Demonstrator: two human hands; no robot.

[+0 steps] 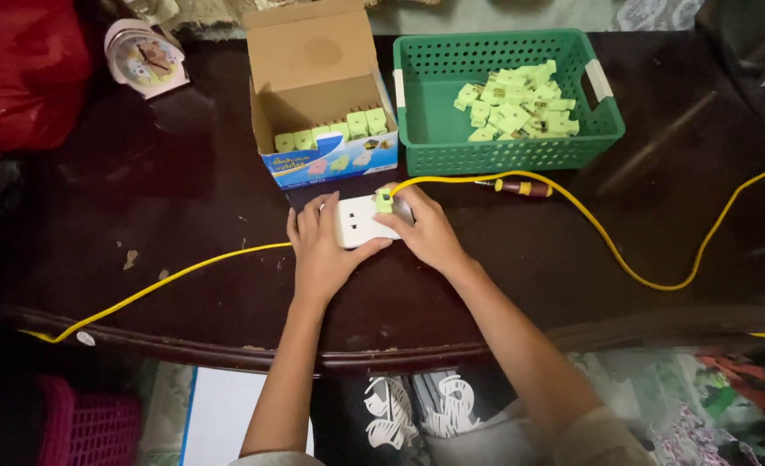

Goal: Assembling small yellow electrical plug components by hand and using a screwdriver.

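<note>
A white socket block lies on the dark wooden table. My left hand grips its left side, thumb along the front edge. My right hand rests against its right end, fingers on a small light-green plug that sits on the block's top. A yellow cable runs from the plug across the table to the right; another stretch of yellow cable trails off to the left.
A green plastic basket holds several light-green plugs. An open cardboard box beside it holds a row of the same plugs. A small screwdriver lies before the basket. A pink clock and a red bag sit far left.
</note>
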